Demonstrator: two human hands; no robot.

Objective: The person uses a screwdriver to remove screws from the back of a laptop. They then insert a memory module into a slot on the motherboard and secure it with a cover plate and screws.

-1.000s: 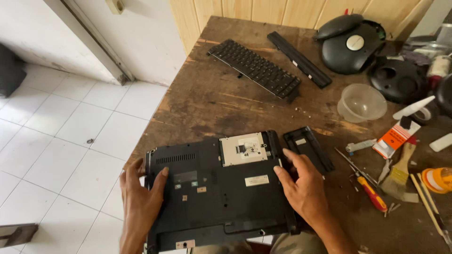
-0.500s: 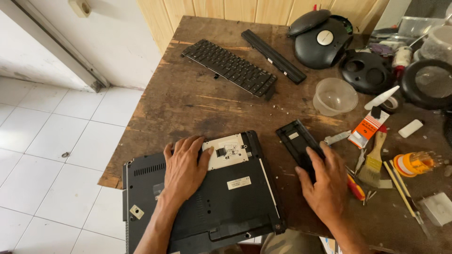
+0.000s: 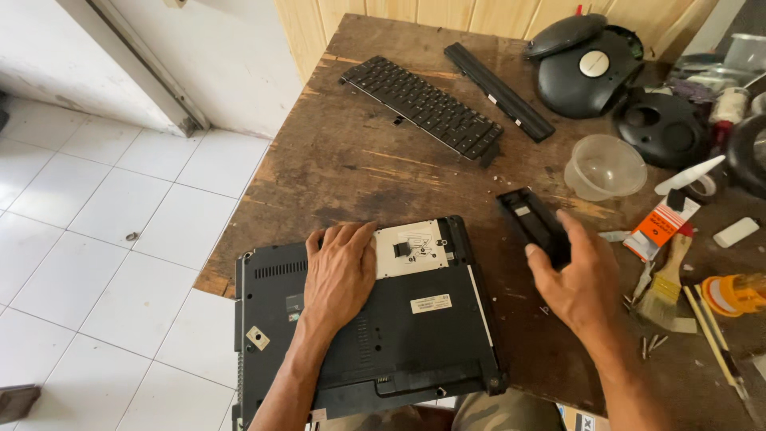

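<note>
Now the right hand (image 3: 576,275) has its grip on the black cover (image 3: 533,224), long axis angled up-left.

Laptop (image 3: 375,335) near edge cut off below.

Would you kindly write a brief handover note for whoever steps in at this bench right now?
Left hand: flat on the upturned black laptop, beside its open bay with the silver plate.
Right hand: closed on a black cover panel, at the table just right of the laptop.
Done: that panel is off; the keyboard and long black battery lie apart at the far side.
Left: the rest of the base is closed. Loose screws and a brush lie to the right.
</note>
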